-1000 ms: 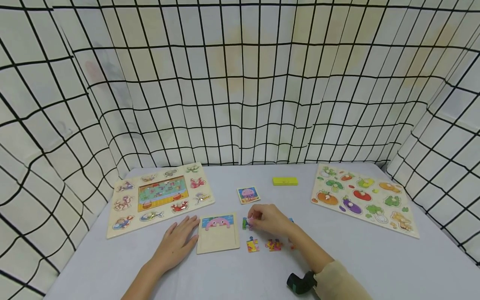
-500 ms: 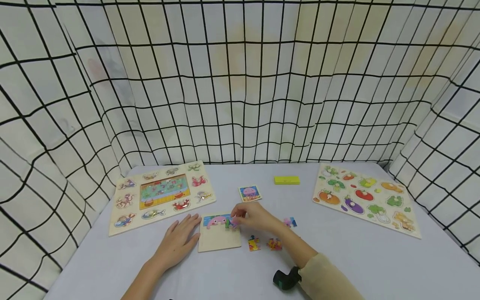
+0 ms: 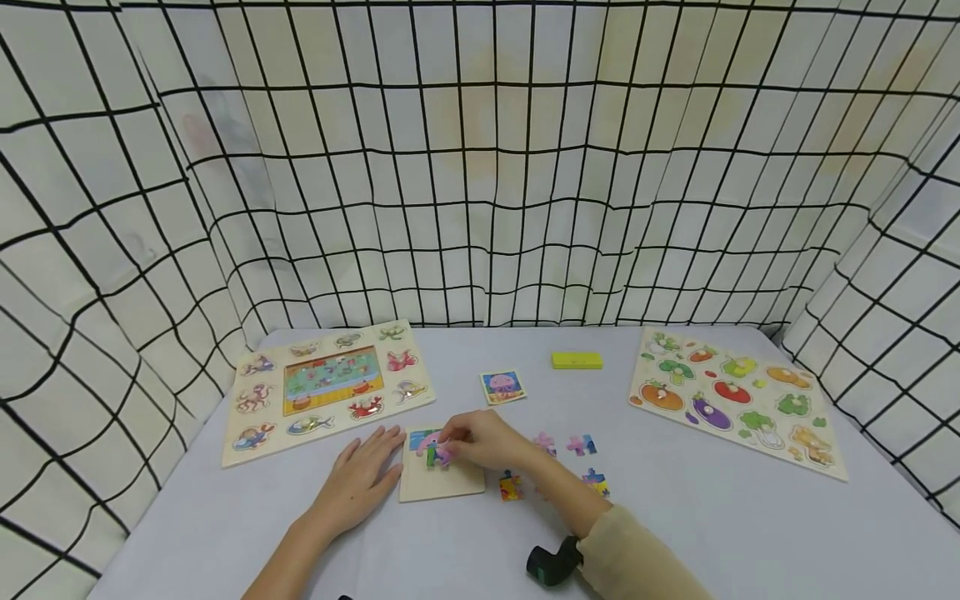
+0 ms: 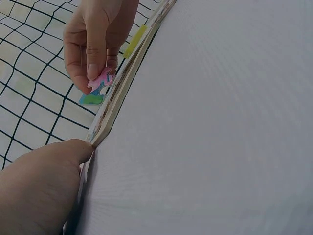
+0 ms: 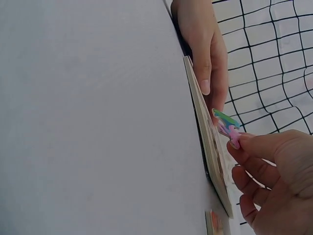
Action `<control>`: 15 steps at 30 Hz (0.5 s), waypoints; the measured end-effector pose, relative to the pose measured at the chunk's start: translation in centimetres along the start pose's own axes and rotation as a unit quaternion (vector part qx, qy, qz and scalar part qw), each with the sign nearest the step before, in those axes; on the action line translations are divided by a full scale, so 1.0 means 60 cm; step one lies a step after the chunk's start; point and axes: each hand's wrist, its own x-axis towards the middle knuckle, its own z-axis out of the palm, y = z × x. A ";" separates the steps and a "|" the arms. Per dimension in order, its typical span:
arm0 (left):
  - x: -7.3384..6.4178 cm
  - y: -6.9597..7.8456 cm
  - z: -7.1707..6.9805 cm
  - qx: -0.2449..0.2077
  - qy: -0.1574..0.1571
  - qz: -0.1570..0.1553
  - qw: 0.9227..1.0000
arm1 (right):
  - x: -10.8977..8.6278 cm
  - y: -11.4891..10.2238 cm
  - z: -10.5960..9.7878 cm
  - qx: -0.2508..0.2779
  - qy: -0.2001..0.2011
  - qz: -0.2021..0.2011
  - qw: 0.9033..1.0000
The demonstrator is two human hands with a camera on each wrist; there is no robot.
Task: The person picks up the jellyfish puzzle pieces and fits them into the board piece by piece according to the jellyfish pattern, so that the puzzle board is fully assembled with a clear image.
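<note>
"What to note of the right hand (image 3: 486, 442)?"

"Nearly closed. Pinching a puzzle piece (image 3: 439, 457), pink with green and blue, between thumb and forefinger, with the other fingers curled in."

"Held where?"

"Tilted, close over the far half of a small wooden tray (image 3: 453, 490), left of the middle of the counter (image 3: 420, 550) as measured between its left and right edges. Hard to tell whether touching the tray."

"And inside the tray?"

"Filled at the far left corner with blue-and-pink picture (image 3: 416, 442), hidden farther right behind the fingers, showing plain wood toward the near side."

"Doing what with the left hand (image 3: 356, 483)?"

"Resting palm down, fingers nearly straight, gripping nothing, with the thumb at the tray's left edge."

"To the right of the tray?"

"See loose pieces (image 3: 581, 446) in two rough rows, partly covered by the right forearm. Nearer the counter's near edge, notice a dark curved object (image 3: 553, 565) beside the beige sleeve (image 3: 641, 554)."

"And toward the far edge?"

"Look between tray and far edge for a square picture card (image 3: 503, 387), then closer to that edge for a yellow block (image 3: 577, 361)."

"Toward the far corners?"

"At the left, find a sea-creature board (image 3: 337, 414); at the right, a vegetable board (image 3: 768, 391)."
</note>
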 end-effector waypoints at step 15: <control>-0.001 0.000 -0.001 -0.001 0.007 0.005 1.000 | 0.025 -0.008 0.031 0.012 0.020 0.017 1.000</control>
